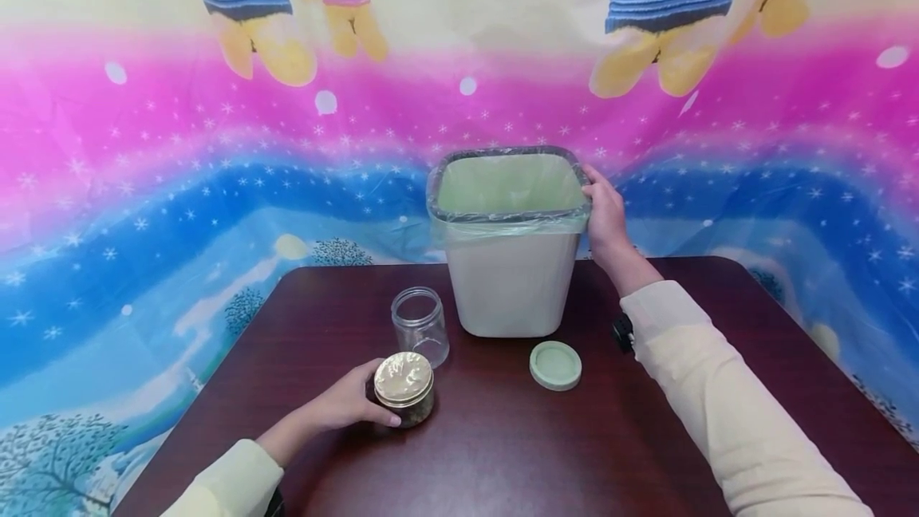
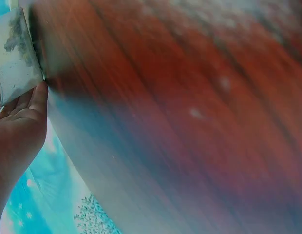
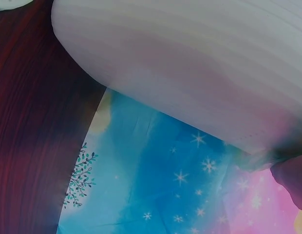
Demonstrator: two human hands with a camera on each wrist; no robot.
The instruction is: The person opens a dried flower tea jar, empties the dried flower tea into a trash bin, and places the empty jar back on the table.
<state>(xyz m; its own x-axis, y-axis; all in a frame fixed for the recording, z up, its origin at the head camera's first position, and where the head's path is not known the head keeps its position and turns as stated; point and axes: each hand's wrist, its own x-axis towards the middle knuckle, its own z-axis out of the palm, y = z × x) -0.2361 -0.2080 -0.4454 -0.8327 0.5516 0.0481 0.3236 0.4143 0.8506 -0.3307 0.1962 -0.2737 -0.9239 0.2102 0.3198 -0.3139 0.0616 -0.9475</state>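
My left hand point(image 1: 355, 397) grips a small clear jar point(image 1: 416, 412) with a shiny foil-like gold top and dark contents, its thumb along the near side. In the left wrist view the jar point(image 2: 17, 61) shows at the upper left edge with fingers against it. My right hand point(image 1: 606, 210) holds the right rim of a white trash bin point(image 1: 513, 282), lined with a thin greenish bag under a dark rim. The right wrist view shows the bin's wall point(image 3: 180, 63) close up, with only part of the hand at the right edge.
Just behind the held jar stands an open clear jar point(image 1: 420, 325). A pale green round lid point(image 1: 556, 365) lies in front of the bin. The dark wooden table point(image 1: 502, 453) meets a printed cloth backdrop point(image 1: 143, 206) behind it.
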